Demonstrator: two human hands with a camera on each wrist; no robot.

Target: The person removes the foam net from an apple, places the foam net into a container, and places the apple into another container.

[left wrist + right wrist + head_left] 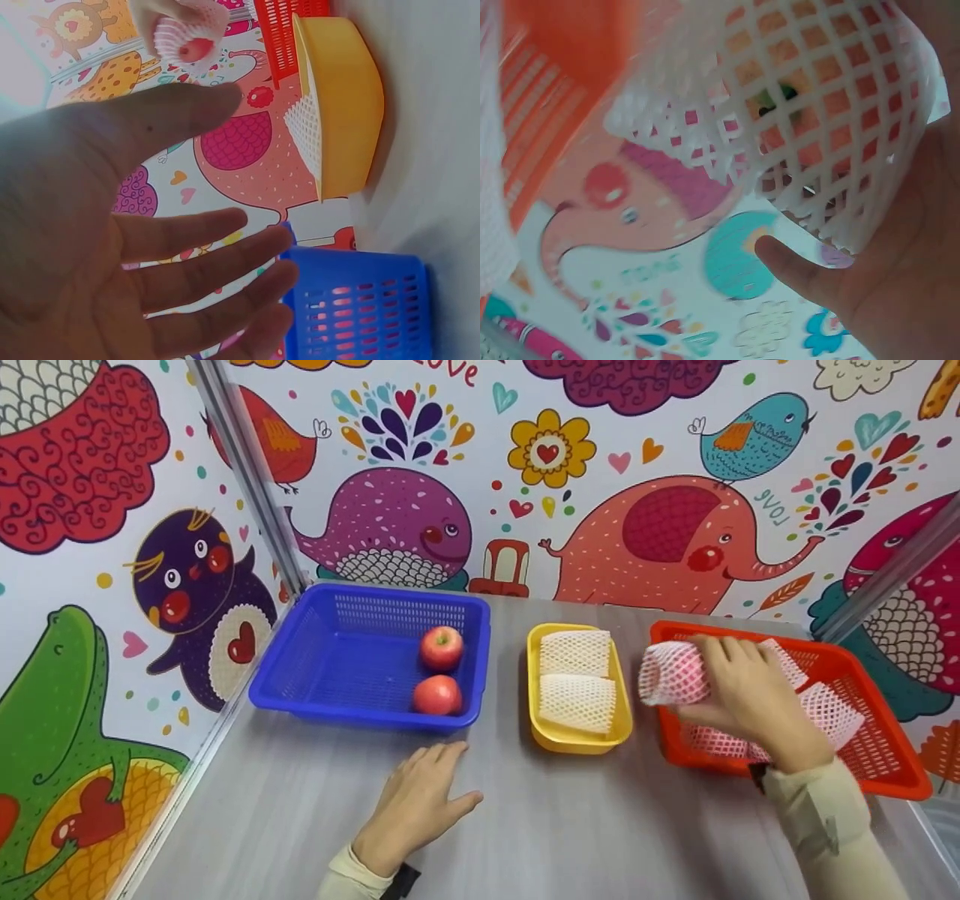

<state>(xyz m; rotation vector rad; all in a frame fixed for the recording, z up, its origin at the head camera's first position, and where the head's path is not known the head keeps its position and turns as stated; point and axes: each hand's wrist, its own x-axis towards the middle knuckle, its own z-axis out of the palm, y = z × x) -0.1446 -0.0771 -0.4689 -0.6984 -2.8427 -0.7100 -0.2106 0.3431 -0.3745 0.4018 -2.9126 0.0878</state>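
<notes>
My right hand (750,690) grips an apple in a foam net sleeve (673,673) above the left side of the red basket (892,772). In the right wrist view, the apple's stem end (780,101) shows through the white mesh. Below that hand, several netted fruits (829,712) lie in the red basket, partly hidden by the hand and arm. My left hand (420,802) holds nothing, its fingers extended and thumb apart, in front of the blue basket (345,660). Two bare red apples, one behind (442,649) and one in front (438,695), sit along that basket's right side.
Between the two baskets stands a yellow tub (577,744) with white foam nets (577,701) lying in it. The grey tabletop (555,825) extends in front. Walls printed with cartoon animals (652,547) enclose the back and sides.
</notes>
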